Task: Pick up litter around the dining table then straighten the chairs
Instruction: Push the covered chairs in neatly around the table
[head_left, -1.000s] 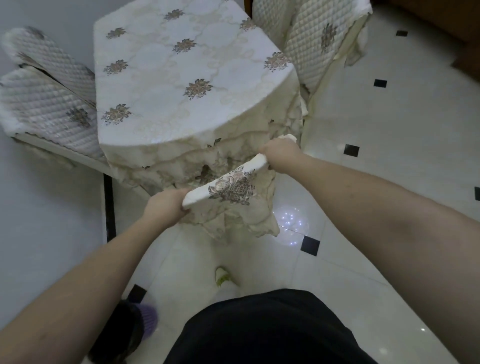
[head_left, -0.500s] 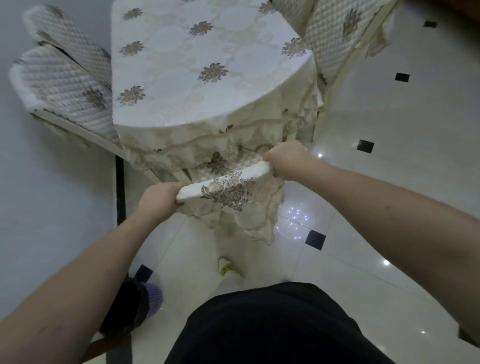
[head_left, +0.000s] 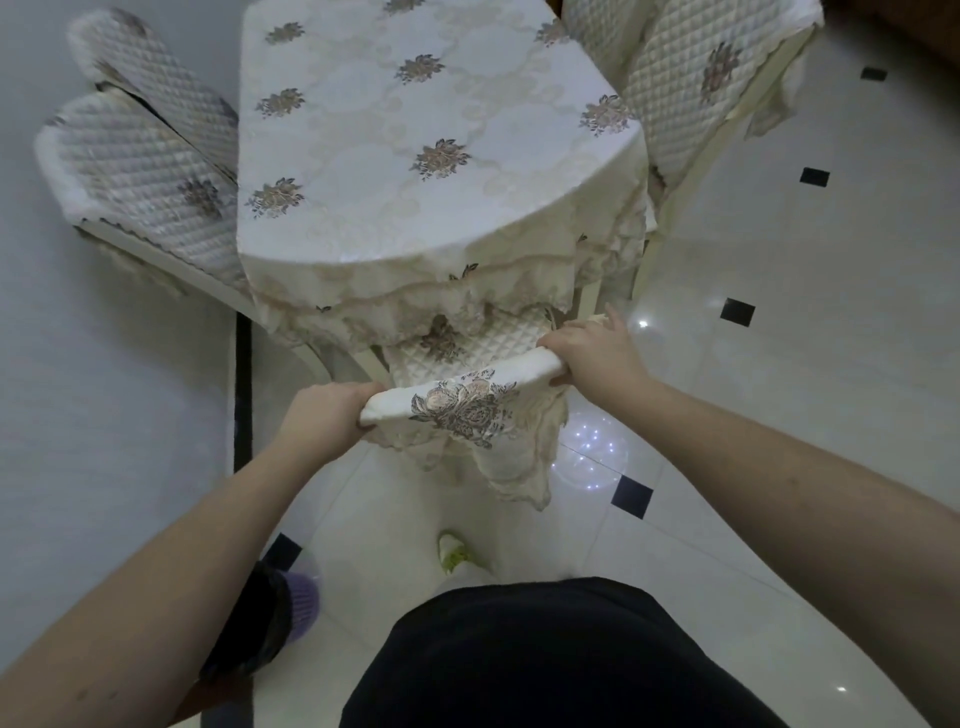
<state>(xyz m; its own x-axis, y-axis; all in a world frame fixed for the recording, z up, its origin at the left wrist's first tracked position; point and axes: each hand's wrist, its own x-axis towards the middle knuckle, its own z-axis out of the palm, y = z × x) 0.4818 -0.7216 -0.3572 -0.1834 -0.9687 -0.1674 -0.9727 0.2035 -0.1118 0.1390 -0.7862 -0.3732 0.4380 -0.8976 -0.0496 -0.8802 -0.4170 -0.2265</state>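
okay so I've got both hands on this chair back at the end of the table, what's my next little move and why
Probably ease the chair straight in a little further. Left hand and right hand grip its top rail, and its quilted seat already sits partly under the tablecloth fringe, roughly square to the table.

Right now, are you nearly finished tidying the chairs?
Partly. No litter shows on the floor, so that looks done. Both hands, left hand and right hand, grip the top of the near chair, its seat under the dining table. The left chairs sit angled, the right chair maybe too; those seem left.
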